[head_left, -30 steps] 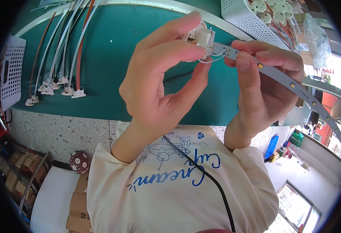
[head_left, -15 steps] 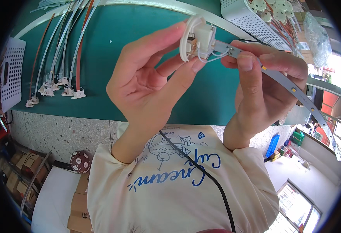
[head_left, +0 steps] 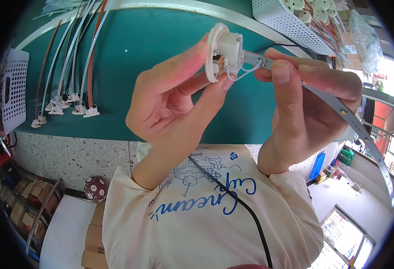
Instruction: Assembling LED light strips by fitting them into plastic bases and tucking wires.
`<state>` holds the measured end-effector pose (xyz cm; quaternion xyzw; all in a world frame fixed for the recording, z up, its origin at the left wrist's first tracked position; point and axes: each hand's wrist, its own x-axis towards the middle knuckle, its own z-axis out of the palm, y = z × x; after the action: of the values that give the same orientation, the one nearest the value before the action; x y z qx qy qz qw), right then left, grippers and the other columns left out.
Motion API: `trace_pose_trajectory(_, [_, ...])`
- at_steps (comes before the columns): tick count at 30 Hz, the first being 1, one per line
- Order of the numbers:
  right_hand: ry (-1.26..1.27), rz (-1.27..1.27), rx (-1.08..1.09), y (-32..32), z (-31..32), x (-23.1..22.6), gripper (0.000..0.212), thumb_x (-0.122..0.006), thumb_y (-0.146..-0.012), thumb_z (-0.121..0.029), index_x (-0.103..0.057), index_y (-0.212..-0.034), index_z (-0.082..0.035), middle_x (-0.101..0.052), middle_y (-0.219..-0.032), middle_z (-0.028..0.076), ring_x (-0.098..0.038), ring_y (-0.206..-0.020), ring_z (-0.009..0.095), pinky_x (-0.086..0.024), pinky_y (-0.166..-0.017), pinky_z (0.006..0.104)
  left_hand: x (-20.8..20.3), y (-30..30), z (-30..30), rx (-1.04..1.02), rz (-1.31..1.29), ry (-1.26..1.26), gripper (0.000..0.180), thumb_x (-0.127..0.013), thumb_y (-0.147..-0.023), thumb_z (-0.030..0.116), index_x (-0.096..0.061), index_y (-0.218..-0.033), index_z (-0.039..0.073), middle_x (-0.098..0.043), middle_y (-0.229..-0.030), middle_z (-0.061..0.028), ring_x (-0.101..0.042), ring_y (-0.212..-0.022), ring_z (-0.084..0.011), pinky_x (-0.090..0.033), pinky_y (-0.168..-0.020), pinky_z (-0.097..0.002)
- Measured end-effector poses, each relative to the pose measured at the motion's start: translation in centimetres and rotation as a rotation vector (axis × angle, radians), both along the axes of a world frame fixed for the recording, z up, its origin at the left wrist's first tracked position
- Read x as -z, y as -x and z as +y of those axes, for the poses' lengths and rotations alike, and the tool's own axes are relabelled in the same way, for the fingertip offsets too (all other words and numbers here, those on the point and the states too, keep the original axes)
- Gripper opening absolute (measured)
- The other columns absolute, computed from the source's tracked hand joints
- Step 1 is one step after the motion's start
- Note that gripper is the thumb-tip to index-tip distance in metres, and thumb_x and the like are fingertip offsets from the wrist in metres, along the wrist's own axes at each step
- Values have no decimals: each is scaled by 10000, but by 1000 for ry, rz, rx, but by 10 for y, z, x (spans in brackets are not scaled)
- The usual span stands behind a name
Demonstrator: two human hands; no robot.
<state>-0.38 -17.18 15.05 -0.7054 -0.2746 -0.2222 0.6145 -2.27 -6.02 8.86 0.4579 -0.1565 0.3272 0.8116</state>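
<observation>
Between the fingers and thumb of my left hand is a round white plastic end cap, tilted on its side. A white block and a small component sit on its inner face. Thin white wires loop from there to an LED strip. Near its wired end, my right hand pinches the strip between thumb and fingers. The strip's free length curves down to the right, past my hand. Its wired end reaches the white block on the cap; whether it is fixed there I cannot tell.
Several LED strips with white end caps lie on the green table at the left. White perforated baskets stand at the far left and back right, the latter with round white caps. A black cable hangs before my shirt.
Both hands still hold the cap and strip. The cap has moved slightly down and left, and the strip's free end has dropped lower.
</observation>
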Motion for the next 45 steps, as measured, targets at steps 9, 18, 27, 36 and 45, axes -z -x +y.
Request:
trace_pose_trajectory(9, [-11,18,53,4,4,-3,187,-546,-724,87,-433,-838,-10,-588,-715,162,-609,-630,200,-514,-545,255,-1,1,-2,-43,15,-94,478,-562,-651,-180,-428,-1068,12,-498,-1042,-190,-531,-931,-230,-484,-775,-313])
trace_pose_trajectory(18, [-67,110,-19,0,-2,-4,182,-545,-732,76,-425,-830,-20,-584,-717,171,-581,-553,171,-496,-566,259,-6,3,3,-124,-15,-266,466,-580,-651,-162,-409,-1058,-13,-505,-1029,-212,-546,-913,-253,-482,-775,-327])
trace_pose_trajectory(27, [-71,118,-64,-4,0,-1,189,-540,-735,82,-408,-827,-17,-569,-704,155,-587,-584,183,-495,-635,283,-5,-2,7,-119,-3,-260,445,-592,-651,-151,-410,-1041,-38,-520,-1019,-210,-552,-911,-236,-470,-790,-308])
trace_pose_trajectory(36, [-152,335,-164,-17,7,11,172,-542,-741,69,-415,-832,-3,-566,-719,139,-584,-640,169,-489,-622,252,0,-8,15,-104,129,-173,434,-622,-619,-130,-492,-1024,-42,-516,-1019,-147,-542,-908,-194,-506,-721,-269])
trace_pose_trajectory(45, [142,808,-582,-69,34,28,316,-610,-709,-17,-447,-980,-8,-571,-804,101,-575,-730,131,-471,-624,237,32,12,91,-232,565,-318,493,-683,-598,-65,-481,-1045,-22,-497,-1013,-106,-500,-900,-169,-428,-775,-281])
